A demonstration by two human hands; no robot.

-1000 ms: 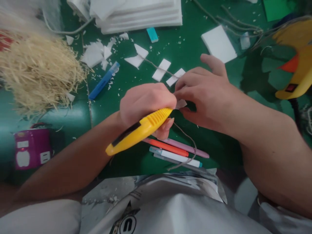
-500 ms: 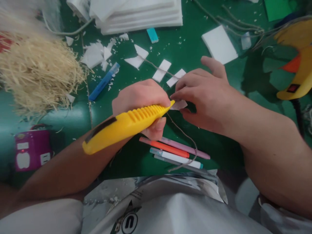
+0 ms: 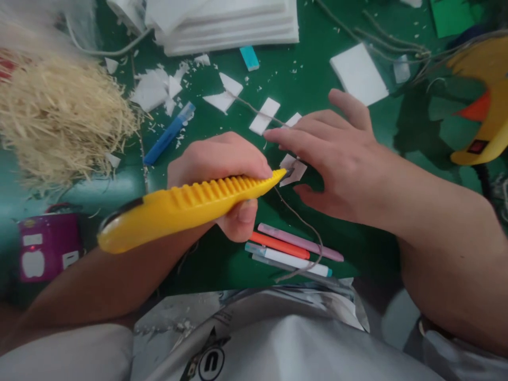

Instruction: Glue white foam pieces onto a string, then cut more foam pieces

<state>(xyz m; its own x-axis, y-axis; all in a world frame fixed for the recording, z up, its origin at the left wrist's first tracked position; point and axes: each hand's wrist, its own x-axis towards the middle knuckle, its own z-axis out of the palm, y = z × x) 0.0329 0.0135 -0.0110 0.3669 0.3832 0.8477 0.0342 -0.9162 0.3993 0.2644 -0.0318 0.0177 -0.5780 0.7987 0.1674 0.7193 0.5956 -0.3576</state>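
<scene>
My left hand [image 3: 218, 159] is wrapped round a yellow utility knife [image 3: 186, 209], its dark blade tip over a small white foam piece [image 3: 296, 173]. That piece lies on the green table. To its right, my right hand [image 3: 337, 166] hovers with fingers and thumb spread, holding nothing that I can see. Its fingers partly cover another small white strip [image 3: 294, 119]. A thin cord [image 3: 299, 217] runs from near the knife tip down towards the pens. Its upper stretch crosses a white foam rectangle [image 3: 265, 116] and reaches two pointed foam pieces [image 3: 224, 95].
Several markers [image 3: 296, 259] lie near the front edge. A blue pen-like tool [image 3: 169, 135], foam scraps [image 3: 153, 90] and a straw heap [image 3: 59, 116] are on the left. Stacked white sheets [image 3: 230, 26] stand behind. At right are a white square [image 3: 359, 74] and a yellow glue gun [image 3: 484, 121].
The knife has swung, its rear end moving left and its blade tip now showing. My right fingers have lifted and spread away from the small foam piece, leaving more of it uncovered.
</scene>
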